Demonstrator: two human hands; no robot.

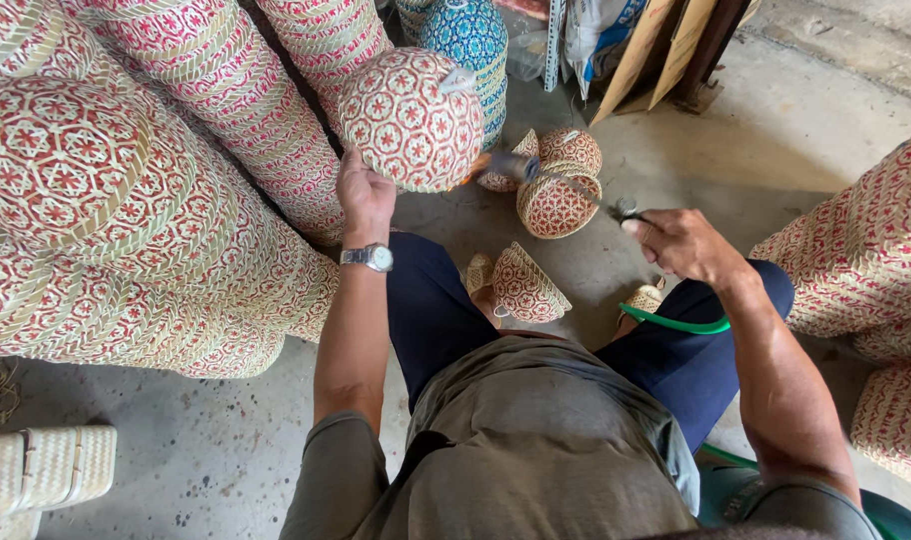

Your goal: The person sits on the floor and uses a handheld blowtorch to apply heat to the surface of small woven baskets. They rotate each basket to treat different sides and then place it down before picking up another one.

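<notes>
My left hand point(364, 195), a watch on its wrist, holds up a round woven basket lid point(412, 118) with a red and cream star pattern. My right hand point(681, 243) grips the handle of a thin metal torch point(566, 185); its nozzle end points at the lid's lower right edge, where a small orange flame shows. A green hose point(676, 323) runs from under that hand across my right knee. I sit with my knees apart.
Tall stacks of red-patterned woven baskets point(126, 200) fill the left side, more stand at the right point(866, 260). Small baskets point(556, 200) and a tipped one point(524, 287) lie on the concrete floor by my feet. A blue basket stack point(471, 40) stands behind.
</notes>
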